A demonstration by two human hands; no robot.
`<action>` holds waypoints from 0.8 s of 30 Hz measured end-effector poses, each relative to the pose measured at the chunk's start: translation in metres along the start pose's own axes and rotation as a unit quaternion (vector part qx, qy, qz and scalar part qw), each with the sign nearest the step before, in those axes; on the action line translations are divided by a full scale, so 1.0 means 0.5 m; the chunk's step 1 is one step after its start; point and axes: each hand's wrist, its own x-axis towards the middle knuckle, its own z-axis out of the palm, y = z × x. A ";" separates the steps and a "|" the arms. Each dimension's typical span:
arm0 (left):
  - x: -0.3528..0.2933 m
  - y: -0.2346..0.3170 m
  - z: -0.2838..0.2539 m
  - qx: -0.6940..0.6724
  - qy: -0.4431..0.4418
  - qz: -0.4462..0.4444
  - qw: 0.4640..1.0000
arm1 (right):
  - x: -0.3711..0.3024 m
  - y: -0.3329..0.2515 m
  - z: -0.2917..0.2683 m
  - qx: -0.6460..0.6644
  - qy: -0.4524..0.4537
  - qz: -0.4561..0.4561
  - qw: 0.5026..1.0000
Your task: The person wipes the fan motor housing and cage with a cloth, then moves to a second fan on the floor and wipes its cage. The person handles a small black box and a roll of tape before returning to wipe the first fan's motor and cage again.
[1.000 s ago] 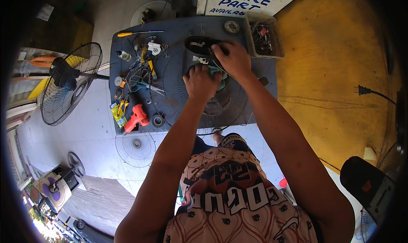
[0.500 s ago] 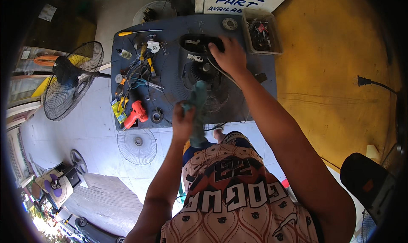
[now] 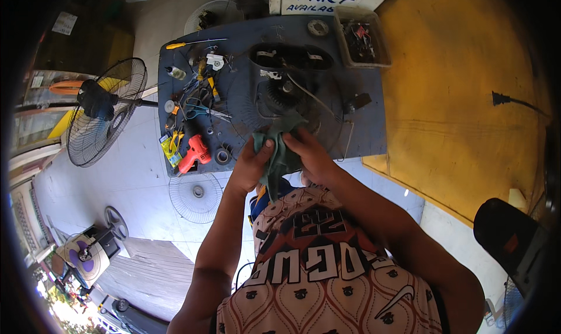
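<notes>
A green cloth (image 3: 280, 157) hangs bunched at the near edge of the table, between both hands. My left hand (image 3: 249, 165) is closed on its left side, thumb pressed on top. Gripping the other side is my right hand (image 3: 311, 154), its thumb also on the cloth. Just beyond them lies a partly dismantled electric fan, with its dark motor (image 3: 281, 93) showing and a round wire guard around it. A black oval fan base (image 3: 292, 56) rests behind the motor, and a cord runs from there toward the right.
Left on the dark table (image 3: 363, 132) lie a red power tool (image 3: 196, 153), blue-handled scissors (image 3: 197, 109), a tape roll (image 3: 222, 156) and a yellow screwdriver (image 3: 176, 45). A bin of parts (image 3: 363, 39) stands back right. A standing fan (image 3: 105, 109) is left; a wire guard (image 3: 197, 198) lies below.
My right hand has left the black fan base and come toward me to grip the cloth. The cloth, earlier hanging from my left hand, is now bunched between both hands.
</notes>
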 end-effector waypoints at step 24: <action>-0.055 0.081 0.233 0.519 -0.177 0.224 0.806 | -0.098 0.070 -0.129 0.092 -0.088 -0.085 0.988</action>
